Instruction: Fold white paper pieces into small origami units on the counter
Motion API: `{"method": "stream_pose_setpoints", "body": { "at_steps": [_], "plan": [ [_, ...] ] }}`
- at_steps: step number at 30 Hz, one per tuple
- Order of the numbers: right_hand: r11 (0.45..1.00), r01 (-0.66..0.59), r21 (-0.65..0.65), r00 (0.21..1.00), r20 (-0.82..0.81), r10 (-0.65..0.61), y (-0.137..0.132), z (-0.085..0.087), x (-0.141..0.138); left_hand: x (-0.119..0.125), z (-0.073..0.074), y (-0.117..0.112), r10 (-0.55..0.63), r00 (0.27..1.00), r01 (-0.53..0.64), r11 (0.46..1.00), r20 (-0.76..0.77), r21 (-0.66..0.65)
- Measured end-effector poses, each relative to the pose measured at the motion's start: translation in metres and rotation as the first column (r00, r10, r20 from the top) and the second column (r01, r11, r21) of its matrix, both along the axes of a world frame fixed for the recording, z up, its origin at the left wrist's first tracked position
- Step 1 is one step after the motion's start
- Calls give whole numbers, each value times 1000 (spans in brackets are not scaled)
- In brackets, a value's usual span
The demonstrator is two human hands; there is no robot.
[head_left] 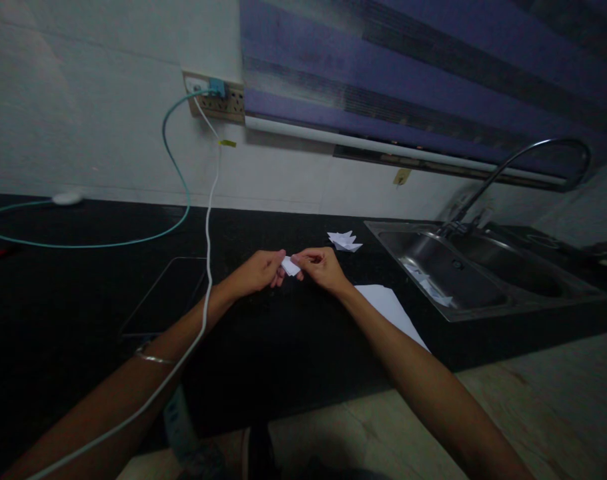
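A small folded piece of white paper (290,267) is pinched between my two hands above the dark counter. My left hand (261,272) grips its left side with thumb and fingers, and my right hand (323,267) closes on its right side. Just beyond my right hand lies a cluster of pointed folded paper pieces (344,241). White paper sheets (387,308) rest on the counter beside my right forearm, which covers part of them.
A steel sink (463,293) with a curved tap (513,157) is at the right; white paper pieces show in it. A dark tablet-like slab (166,297) lies left. A white cable (208,233) hangs across my left forearm from a wall socket (223,107). A teal cable (128,245) loops over the counter.
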State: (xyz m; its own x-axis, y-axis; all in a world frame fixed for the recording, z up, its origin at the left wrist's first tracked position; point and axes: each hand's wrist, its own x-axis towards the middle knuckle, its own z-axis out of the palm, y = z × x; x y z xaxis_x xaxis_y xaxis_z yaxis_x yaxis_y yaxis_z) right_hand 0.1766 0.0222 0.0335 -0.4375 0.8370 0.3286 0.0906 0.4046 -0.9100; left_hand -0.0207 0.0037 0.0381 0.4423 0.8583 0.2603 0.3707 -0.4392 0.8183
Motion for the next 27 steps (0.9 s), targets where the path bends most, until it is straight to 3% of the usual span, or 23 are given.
{"method": "stream_pose_setpoints", "body": {
  "at_steps": [5,11,15,19,22,25,27],
  "plan": [
    [991,-68,-117,995,-77,59,2,-2,-1,-4,-6,5,60,998,-60,997,17,48],
    [989,85,-122,983,-151,-103,6,-7,-5,2,1,-3,-80,996,82,994,32,-77],
    [992,70,-104,984,-153,-86,6,-6,-3,1,3,-4,-120,991,124,990,56,-68],
    [985,-4,-173,987,-158,-24,7,-5,-1,-5,1,-1,-196,979,202,970,58,-134],
    [993,22,-118,996,-86,-32,8,-8,-2,-6,-3,3,-105,992,113,985,64,-133],
    [984,168,55,985,-56,-165,6,-10,-5,-3,-8,6,85,987,-73,993,140,-93],
    [965,207,162,978,-33,-204,1,-10,-9,0,-9,6,107,974,-87,990,200,-108]
  ]
}}
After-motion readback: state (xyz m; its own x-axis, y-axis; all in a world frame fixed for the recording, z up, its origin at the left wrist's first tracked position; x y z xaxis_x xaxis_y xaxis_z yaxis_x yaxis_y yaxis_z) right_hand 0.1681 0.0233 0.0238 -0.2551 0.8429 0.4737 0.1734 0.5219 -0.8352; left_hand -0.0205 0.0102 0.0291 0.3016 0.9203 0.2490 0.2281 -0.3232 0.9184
